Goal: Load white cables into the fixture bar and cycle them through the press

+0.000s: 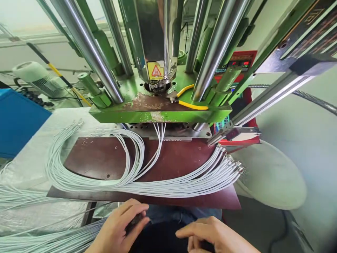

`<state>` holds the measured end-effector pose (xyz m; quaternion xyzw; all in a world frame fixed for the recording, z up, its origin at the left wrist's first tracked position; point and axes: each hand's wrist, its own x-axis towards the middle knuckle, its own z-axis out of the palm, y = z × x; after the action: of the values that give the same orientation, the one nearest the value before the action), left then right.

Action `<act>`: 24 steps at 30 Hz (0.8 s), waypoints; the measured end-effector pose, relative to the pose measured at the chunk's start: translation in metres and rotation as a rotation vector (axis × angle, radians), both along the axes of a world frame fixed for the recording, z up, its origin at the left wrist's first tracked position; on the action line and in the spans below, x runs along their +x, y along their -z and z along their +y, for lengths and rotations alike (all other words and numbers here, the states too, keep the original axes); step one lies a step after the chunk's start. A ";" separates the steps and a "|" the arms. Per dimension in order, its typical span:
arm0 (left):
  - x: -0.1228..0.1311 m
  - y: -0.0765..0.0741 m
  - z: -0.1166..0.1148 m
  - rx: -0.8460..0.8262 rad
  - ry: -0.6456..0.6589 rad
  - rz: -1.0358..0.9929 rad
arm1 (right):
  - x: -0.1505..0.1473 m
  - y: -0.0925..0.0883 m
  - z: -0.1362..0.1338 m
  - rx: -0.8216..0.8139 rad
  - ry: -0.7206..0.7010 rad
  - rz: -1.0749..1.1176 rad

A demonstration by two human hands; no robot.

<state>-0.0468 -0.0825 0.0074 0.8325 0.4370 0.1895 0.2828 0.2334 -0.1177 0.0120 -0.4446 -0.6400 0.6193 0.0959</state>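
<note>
Left hand [119, 228] curls around a small dark object [134, 220], partly hidden, while the right hand [214, 235] lies loosely bent with fingers extended and holding nothing visible, both just below the smooth brown plate [100, 158] carrying looped, thin white cables [168, 186] under the green press [160, 105].

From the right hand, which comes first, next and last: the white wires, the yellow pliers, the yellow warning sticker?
From the right hand, in the head view:
1. White wires, just ahead on the brown board.
2. Yellow pliers, farther up on the green machine.
3. Warning sticker, highest, on the metal column.
</note>
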 end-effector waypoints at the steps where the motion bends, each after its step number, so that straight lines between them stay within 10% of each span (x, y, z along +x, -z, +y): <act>1: 0.002 0.003 0.004 0.139 -0.003 0.019 | -0.007 0.001 0.001 0.042 -0.015 0.007; 6: 0.012 0.022 0.029 0.523 0.065 0.253 | -0.028 0.016 0.002 0.185 -0.105 0.085; 12: 0.012 0.028 0.043 0.535 0.203 0.168 | -0.024 0.024 -0.007 0.175 -0.034 0.083; 24: 0.019 -0.013 0.080 -0.793 -0.158 -0.068 | -0.029 0.019 0.009 0.084 -0.004 0.137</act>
<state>-0.0274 -0.0025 0.0209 0.6162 0.5291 0.0550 0.5808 0.2043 -0.1086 -0.0075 -0.3955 -0.6582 0.6211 0.1566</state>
